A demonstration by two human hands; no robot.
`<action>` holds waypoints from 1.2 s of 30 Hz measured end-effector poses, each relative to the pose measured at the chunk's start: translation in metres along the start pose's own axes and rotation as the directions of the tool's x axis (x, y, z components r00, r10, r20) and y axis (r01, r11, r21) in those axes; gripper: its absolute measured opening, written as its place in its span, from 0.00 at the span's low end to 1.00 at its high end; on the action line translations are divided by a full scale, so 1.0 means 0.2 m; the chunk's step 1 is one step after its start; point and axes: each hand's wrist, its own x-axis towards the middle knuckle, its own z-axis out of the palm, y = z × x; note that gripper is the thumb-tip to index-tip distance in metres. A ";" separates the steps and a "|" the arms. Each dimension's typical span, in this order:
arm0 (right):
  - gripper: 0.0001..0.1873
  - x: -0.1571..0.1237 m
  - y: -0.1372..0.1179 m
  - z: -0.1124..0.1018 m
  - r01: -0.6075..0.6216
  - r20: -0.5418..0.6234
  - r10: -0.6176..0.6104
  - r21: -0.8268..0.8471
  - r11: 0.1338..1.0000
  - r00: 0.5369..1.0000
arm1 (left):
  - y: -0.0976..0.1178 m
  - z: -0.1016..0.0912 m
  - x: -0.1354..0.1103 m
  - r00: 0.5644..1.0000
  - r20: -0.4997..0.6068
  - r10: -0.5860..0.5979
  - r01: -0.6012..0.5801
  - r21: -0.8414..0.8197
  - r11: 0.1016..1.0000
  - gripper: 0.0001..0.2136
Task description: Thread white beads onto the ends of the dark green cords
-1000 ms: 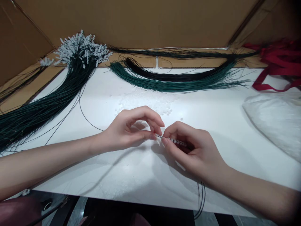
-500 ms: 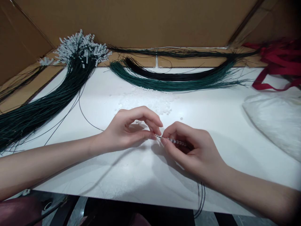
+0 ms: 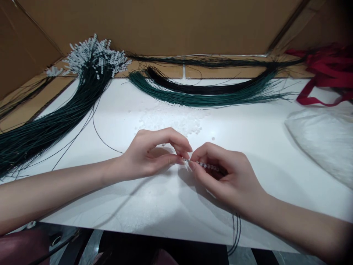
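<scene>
Over the middle of the white table, my right hand [image 3: 220,173] pinches a dark thin wire strung with a row of small white beads [image 3: 211,167]. The beaded part runs back under the curled fingers, and dark wire ends [image 3: 235,235] hang down past the table's front edge. Thumb and fingertips of my left hand [image 3: 160,151] close at the wire's bare tip [image 3: 186,160], on a tiny pale piece that looks like a bead. The fingertips of both hands nearly touch. Behind them lies a scatter of loose white beads [image 3: 176,117].
To the left lies a thick bundle of green wires [image 3: 63,110] with white beaded ends [image 3: 93,55]. Bare green wires [image 3: 193,99] and black wires [image 3: 198,89] lie at the back. On the right are red ribbon [image 3: 325,73] and a clear plastic bag [image 3: 325,136]. Cardboard walls [image 3: 165,25] stand behind.
The fingers of my left hand have lowered slightly toward the wire tip. My right hand keeps its hold on the beaded wire, almost unmoved.
</scene>
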 end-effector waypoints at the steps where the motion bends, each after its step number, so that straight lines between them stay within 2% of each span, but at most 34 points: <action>1: 0.06 0.00 0.00 0.00 0.003 -0.001 -0.003 -0.001 1.000 1.000 | 0.00 0.00 0.00 1.000 0.005 0.001 -0.001 0.000 1.000 0.12; 27: 0.08 0.00 0.00 0.00 0.000 -0.001 0.000 -0.003 1.000 1.000 | 0.00 0.00 0.00 0.999 0.023 -0.025 0.025 0.003 1.000 0.12; 36: 0.07 0.00 0.01 0.01 0.038 -0.019 -0.038 -0.008 0.999 0.999 | 0.00 -0.01 0.01 0.999 0.042 0.019 -0.020 0.021 1.000 0.12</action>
